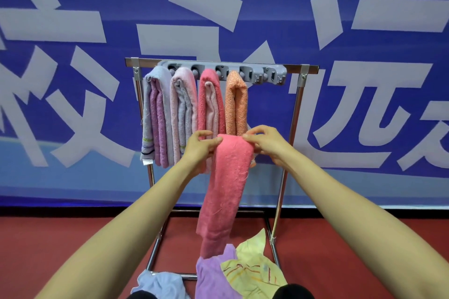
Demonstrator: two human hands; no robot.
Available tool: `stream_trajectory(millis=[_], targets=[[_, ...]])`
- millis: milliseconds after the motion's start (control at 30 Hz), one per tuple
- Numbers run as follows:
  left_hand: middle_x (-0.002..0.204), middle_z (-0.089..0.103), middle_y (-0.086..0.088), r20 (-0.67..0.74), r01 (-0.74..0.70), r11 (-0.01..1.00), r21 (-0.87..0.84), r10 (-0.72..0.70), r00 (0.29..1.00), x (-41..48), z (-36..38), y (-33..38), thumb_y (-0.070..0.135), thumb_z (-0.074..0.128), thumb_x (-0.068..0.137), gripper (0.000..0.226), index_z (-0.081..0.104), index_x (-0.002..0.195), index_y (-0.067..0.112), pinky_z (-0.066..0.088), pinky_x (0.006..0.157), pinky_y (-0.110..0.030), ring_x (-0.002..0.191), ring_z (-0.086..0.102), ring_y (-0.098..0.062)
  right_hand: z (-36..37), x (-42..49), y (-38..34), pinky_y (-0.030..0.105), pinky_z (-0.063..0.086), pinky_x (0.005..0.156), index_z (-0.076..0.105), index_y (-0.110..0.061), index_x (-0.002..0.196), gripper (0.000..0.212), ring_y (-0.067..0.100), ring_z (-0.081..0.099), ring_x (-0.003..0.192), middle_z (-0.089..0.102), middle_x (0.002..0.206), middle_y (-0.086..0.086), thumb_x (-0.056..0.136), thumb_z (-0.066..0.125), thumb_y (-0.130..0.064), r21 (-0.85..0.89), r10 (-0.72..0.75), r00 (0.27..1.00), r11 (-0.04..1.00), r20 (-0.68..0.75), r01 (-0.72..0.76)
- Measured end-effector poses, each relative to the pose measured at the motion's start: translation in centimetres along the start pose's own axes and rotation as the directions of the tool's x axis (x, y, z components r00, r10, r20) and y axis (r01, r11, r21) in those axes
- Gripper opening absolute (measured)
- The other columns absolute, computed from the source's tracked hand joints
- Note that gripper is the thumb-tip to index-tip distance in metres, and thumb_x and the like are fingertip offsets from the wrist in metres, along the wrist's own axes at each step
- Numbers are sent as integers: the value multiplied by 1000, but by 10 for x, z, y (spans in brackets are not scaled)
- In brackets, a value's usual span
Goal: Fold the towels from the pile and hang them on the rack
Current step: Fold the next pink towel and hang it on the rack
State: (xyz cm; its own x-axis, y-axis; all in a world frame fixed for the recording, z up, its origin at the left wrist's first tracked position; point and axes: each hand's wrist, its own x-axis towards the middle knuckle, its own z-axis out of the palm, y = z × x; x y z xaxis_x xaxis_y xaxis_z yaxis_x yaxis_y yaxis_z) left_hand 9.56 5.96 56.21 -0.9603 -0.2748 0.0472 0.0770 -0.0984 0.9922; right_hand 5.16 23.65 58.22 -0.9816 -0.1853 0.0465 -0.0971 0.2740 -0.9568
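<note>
1. The left hand (201, 145) is pinching the top left edge of a folded coral towel (228, 189), its fingers (215, 140) curling onto the cloth with the thumb above.
2. The right hand (264, 144) is gripping the top right edge of the same towel, its fingers (250, 137) bending round the fold.
3. The coral towel is hanging down between the two hands as a long narrow strip, in front of the rack (295, 114), with its lower end reaching down in front of the pile.
4. Four folded towels are already hanging side by side from the rack's grey hook strip (226, 71): a lavender towel (155, 114), a pale pink towel (184, 109), a rose towel (209, 104) and an orange towel (237, 104).
5. The hooks at the right end of the strip are standing free.
6. The rest of the pile is lying on the red floor (73, 250) at the rack's foot: a light blue towel (160, 284), a purple towel (211, 277) and a yellow striped towel (255, 272).
7. A blue banner (243, 19) with large white characters is filling the wall behind.
</note>
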Motion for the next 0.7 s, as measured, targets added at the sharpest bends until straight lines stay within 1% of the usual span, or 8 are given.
stream_trajectory(millis=[67, 133, 233, 300, 367, 467, 600, 700], targets=[[93, 62, -9, 53, -13, 994, 105, 7, 999, 2, -5, 3, 4, 73, 80, 47, 48, 120, 10, 48, 61, -20, 74, 59, -13, 2, -2, -3, 29, 52, 69, 63, -12, 99, 22, 10, 58, 68, 62, 82, 3, 82, 74, -20, -26, 9, 999, 1000, 49, -7], [90, 64, -9, 139, -58, 976, 208, 29, 990, 4, -9, 5, -6, 72, 77, 54, 46, 122, 9, 49, 67, -24, 77, 60, -14, 4, -5, -3, 35, 54, 83, 61, -15, 106, 35, 16, 61, 87, 62, 98, 7, 75, 79, -13, -118, 34, 988, 993, 150, -16], [81, 58, -4, 136, -95, 964, 247, 62, 989, 7, -14, 6, -11, 63, 83, 47, 47, 124, 6, 49, 68, -23, 73, 57, -12, 4, -8, -2, 27, 55, 77, 60, -14, 109, 46, 19, 61, 92, 59, 105, 11, 70, 81, -1, -193, -20, 978, 979, 208, 61], [78, 54, -2, 114, -102, 967, 234, 77, 990, 8, -12, 6, -8, 58, 88, 41, 47, 125, 4, 47, 67, -22, 72, 53, -10, 5, -8, -4, 32, 56, 80, 64, -19, 100, 36, 17, 61, 89, 61, 100, 6, 71, 82, -8, -262, -59, 985, 960, 164, 101], [80, 53, -1, 121, -102, 971, 215, 78, 990, 9, -9, 3, -5, 56, 90, 39, 47, 126, 3, 47, 68, -23, 73, 53, -10, 6, -7, -7, 42, 54, 85, 63, -29, 86, 28, 18, 62, 91, 62, 99, -1, 69, 84, -23, -435, -95, 990, 890, 109, 133], [87, 57, -1, 209, -122, 969, 214, 76, 975, 9, -6, 2, 0, 65, 86, 41, 49, 122, 12, 47, 69, -21, 79, 57, -10, 9, -10, -14, 45, 53, 83, 64, -29, 87, 29, 18, 61, 91, 62, 96, -5, 67, 83, -37, -608, -147, 987, 778, 63, 155], [85, 57, -1, 262, -160, 965, 210, 103, 960, 16, -7, 6, -1, 62, 88, 35, 52, 117, 17, 46, 69, -19, 80, 57, -8, 7, -16, -24, 33, 45, 69, 69, -23, 90, 31, 21, 62, 89, 66, 92, -2, 73, 76, -48, -742, -220, 975, 651, 14, 157], [87, 57, 0, 264, -144, 972, 187, 91, 960, 20, -7, 8, -1, 57, 91, 32, 53, 118, 16, 45, 68, -19, 79, 57, -7, 7, -16, -30, 31, 43, 63, 63, -24, 71, 26, 18, 61, 79, 63, 75, -6, 69, 77, -46, -705, -218, 975, 687, 30, 175]])
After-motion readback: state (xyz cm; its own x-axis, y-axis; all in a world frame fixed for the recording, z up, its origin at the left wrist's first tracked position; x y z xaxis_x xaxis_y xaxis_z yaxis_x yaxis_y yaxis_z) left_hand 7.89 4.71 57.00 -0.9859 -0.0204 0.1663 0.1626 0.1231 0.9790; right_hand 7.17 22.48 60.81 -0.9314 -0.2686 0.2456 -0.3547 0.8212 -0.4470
